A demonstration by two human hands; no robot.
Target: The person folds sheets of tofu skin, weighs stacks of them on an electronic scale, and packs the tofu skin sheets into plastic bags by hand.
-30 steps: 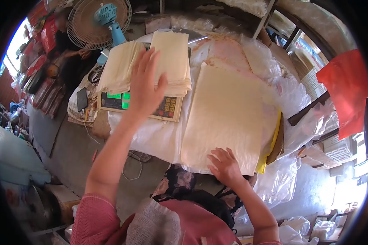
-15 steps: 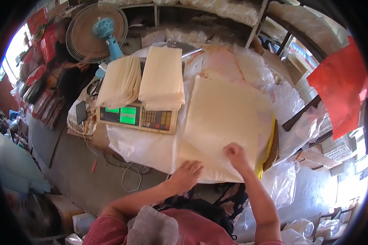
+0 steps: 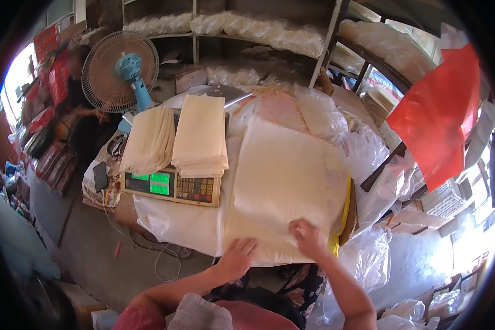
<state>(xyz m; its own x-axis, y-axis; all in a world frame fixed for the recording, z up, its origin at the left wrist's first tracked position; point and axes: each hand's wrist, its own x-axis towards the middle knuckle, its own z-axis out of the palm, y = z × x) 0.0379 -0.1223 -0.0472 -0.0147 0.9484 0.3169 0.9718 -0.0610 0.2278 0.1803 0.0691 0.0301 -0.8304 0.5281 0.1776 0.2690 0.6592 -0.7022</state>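
Observation:
Thin cream-coloured sheets (image 3: 283, 170) lie spread in a flat layer on the table in front of me. My left hand (image 3: 237, 258) rests with its fingers extended on the near left part of the sheets. At the near right, my right hand (image 3: 309, 240) is closed, its curled fingers on the near edge of the top sheet, which bends up a little there. Two stacks of folded cream sheets, a left one (image 3: 148, 140) and a right one (image 3: 201, 135), sit on a digital scale (image 3: 203, 196) with a lit green display.
Behind the scale stands a blue fan (image 3: 129, 69). A phone (image 3: 100, 177) lies at the table's left side. Shelves with plastic-wrapped bundles (image 3: 258, 30) line the back. Red plastic (image 3: 440, 118) hangs on the right, above clear bags (image 3: 368, 258). Another person's hand (image 3: 96, 114) shows at far left.
The view has tilted up, so the table sits lower and slightly left in the frame. My right hand stays closed at the sheet's near edge; my left hand still lies flat.

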